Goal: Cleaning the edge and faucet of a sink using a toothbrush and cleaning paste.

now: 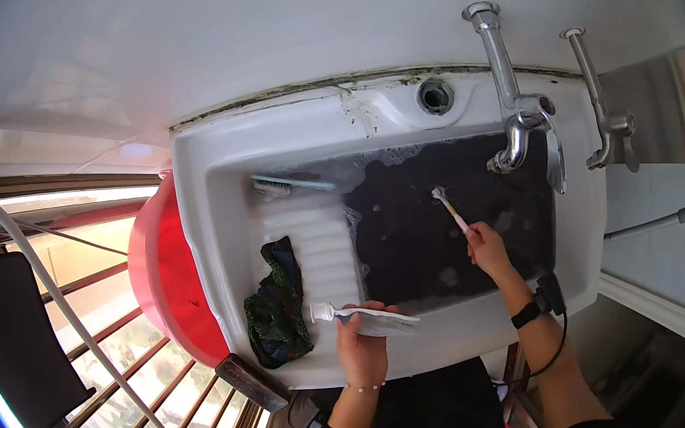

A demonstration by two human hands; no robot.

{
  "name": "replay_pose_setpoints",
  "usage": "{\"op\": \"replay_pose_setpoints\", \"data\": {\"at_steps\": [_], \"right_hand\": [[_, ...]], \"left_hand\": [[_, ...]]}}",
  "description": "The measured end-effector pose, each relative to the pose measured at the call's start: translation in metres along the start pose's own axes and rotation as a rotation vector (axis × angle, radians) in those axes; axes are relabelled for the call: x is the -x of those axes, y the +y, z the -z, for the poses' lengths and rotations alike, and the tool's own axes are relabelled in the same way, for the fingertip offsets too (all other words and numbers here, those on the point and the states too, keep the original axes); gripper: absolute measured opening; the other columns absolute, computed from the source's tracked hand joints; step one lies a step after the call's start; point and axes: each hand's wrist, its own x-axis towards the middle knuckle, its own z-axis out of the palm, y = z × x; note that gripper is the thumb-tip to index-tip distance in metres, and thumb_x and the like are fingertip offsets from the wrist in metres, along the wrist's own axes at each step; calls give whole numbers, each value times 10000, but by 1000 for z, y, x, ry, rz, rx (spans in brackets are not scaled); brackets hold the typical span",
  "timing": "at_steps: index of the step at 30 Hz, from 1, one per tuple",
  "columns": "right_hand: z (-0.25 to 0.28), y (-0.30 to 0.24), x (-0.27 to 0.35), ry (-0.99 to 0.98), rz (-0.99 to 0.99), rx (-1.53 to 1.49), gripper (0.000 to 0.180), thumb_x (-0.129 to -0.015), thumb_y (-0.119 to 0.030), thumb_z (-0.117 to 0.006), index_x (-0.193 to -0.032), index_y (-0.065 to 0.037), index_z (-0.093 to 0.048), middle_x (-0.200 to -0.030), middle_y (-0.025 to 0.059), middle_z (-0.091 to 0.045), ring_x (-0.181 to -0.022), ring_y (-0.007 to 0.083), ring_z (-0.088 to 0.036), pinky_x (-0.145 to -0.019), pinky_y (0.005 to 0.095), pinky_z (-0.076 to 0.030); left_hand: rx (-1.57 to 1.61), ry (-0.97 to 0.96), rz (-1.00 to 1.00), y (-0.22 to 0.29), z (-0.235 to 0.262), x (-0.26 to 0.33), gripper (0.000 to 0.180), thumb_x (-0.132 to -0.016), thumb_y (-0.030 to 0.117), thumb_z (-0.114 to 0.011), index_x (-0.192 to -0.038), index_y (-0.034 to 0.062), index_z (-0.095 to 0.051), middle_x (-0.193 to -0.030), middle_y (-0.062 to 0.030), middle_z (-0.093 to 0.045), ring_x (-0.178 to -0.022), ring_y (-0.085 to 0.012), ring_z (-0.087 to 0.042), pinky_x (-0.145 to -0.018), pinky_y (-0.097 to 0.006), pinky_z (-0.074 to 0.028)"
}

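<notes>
My right hand (pixel 488 249) grips a toothbrush (pixel 455 214) by its pink and white handle. The brush head points away from me over the dark water (pixel 417 243) in the white washing sink (pixel 212 158); whether it touches the surface I cannot tell. My left hand (pixel 363 347), at the sink's front rim, holds a flattened white squeeze tube (pixel 379 321) lying sideways, its nozzle end to the left. Just left of that nozzle, a crumpled dark green patterned cloth (pixel 279 310) lies beside the ribbed washboard part (pixel 320 252) of the sink.
A pale blue scrubbing brush (pixel 294 183) rests at the sink's back left. One metal tap (pixel 514 124) reaches over the basin; another tap (pixel 603 120) is further right. To the left are a red basin (pixel 167 274), a dark block (pixel 252 382) and a pale hose (pixel 83 329).
</notes>
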Motion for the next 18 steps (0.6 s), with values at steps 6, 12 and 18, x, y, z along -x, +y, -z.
{"op": "replay_pose_setpoints", "data": {"at_steps": [6,12,18], "right_hand": [[-35,30,-21,199,-28,291,332,-864,-238,-424,-1072,18,-461,-954,308,-559,-949,455,-511,-799,469,-412],[-65,-74,3,-182,387,-123,167,-867,-118,-496,-1007,-31,-522,-707,121,-585,-643,247,-599,-597,327,-456],[-43,-187,-35,200,701,-157,201,-878,-81,-480,-1077,-58,-476,-651,89,-558,-578,183,-557,-555,292,-441]], "left_hand": [[-16,14,27,-17,5,-5,152,-832,172,-460,-974,129,-430,-950,-129,-560,-930,-347,-545,-857,-469,-397],[8,15,10,-19,5,-5,159,-831,152,-464,-981,110,-430,-955,-135,-562,-939,-351,-543,-867,-470,-396],[33,11,8,-18,9,-3,175,-829,156,-472,-993,112,-432,-946,-143,-554,-933,-350,-540,-877,-476,-394]]}}
